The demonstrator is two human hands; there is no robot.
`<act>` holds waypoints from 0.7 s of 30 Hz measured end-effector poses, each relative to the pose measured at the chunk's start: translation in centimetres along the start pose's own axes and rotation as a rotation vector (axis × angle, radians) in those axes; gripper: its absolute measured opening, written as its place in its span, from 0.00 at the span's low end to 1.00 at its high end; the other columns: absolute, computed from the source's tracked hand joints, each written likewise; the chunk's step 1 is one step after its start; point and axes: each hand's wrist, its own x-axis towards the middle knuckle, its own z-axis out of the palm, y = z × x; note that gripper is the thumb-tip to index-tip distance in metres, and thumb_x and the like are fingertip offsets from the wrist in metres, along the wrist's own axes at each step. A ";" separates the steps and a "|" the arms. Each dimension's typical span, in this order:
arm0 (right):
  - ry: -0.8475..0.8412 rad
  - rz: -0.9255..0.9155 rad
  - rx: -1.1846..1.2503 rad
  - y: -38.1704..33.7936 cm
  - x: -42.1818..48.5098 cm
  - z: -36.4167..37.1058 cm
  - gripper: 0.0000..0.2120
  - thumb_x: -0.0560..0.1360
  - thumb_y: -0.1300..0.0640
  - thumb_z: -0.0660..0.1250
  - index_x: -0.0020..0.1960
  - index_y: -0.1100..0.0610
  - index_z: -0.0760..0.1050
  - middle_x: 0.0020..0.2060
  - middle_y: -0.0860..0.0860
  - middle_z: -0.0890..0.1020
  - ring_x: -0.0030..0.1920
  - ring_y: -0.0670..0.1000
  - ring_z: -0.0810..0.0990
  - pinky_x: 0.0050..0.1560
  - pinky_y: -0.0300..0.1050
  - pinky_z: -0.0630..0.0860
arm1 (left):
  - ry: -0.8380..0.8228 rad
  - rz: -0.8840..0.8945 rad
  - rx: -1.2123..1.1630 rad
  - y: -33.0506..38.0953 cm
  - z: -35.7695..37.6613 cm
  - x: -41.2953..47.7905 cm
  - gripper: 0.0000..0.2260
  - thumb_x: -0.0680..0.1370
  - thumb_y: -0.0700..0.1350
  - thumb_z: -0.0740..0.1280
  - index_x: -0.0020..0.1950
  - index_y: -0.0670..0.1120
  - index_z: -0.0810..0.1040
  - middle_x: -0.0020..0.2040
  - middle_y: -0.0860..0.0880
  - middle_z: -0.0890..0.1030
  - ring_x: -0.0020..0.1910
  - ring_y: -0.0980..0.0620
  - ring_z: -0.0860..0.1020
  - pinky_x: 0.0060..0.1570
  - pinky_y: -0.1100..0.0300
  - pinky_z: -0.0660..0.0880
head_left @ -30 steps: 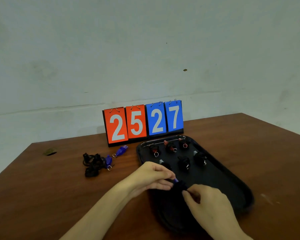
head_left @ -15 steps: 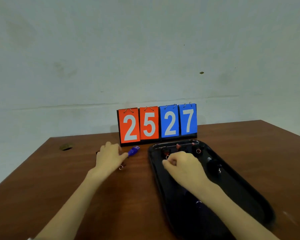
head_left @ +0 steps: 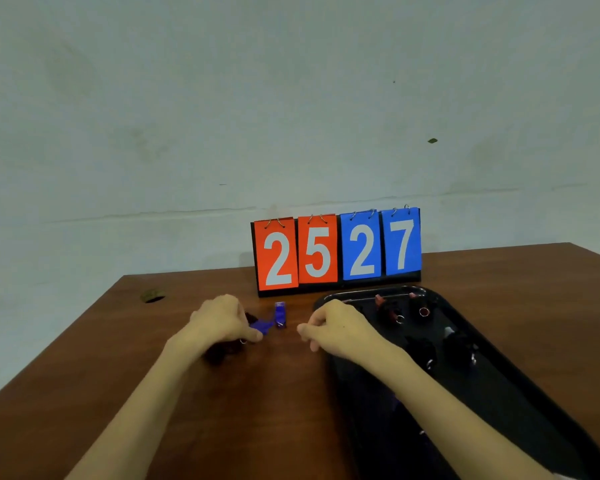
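My left hand (head_left: 222,320) pinches a blue whistle (head_left: 261,326) just above the brown table (head_left: 257,410); a black cord (head_left: 222,353) bunches under the hand. A second blue whistle (head_left: 280,313) lies on the table just beyond it, between my two hands. My right hand (head_left: 338,329) hovers at the left edge of the black tray (head_left: 520,393), fingers curled, with nothing seen in it. Several whistles wound in black cord lie in the tray's far half, one of them a red-tipped whistle (head_left: 390,310).
A flip scoreboard (head_left: 336,251) reading 25 and 27 stands behind the whistles and the tray, against the pale wall. A small hole (head_left: 152,296) marks the table's far left corner. The tray reaches to the table's near right.
Both hands left the tray's front. The left went to the cord pile on the table and lifted a blue whistle. The right moved over the tray, then left to its edge.
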 end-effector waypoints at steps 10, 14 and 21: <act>-0.093 0.072 0.705 -0.6 -3.0 -2.5 0.15 0.75 0.45 0.65 0.49 0.56 0.81 0.39 0.50 0.84 0.36 0.44 0.78 0.37 0.36 0.74 | -0.043 0.413 -0.453 5.3 -2.9 -6.8 0.09 0.70 0.46 0.74 0.42 0.46 0.75 0.36 0.51 0.82 0.37 0.58 0.79 0.40 0.66 0.72; -0.001 0.100 1.099 0.0 -3.7 -2.9 0.12 0.71 0.51 0.71 0.50 0.58 0.81 0.42 0.51 0.85 0.44 0.48 0.82 0.45 0.41 0.76 | -0.045 0.517 -0.638 6.8 -1.4 -8.1 0.09 0.73 0.46 0.71 0.48 0.45 0.73 0.28 0.50 0.80 0.29 0.57 0.78 0.39 0.65 0.74; 0.097 0.062 1.769 1.1 -3.8 -4.8 0.13 0.78 0.51 0.60 0.48 0.61 0.74 0.35 0.54 0.83 0.37 0.51 0.84 0.48 0.48 0.79 | -0.498 0.490 -0.921 4.8 -1.0 -6.4 0.13 0.74 0.44 0.69 0.56 0.42 0.74 0.25 0.50 0.64 0.21 0.57 0.60 0.21 0.66 0.58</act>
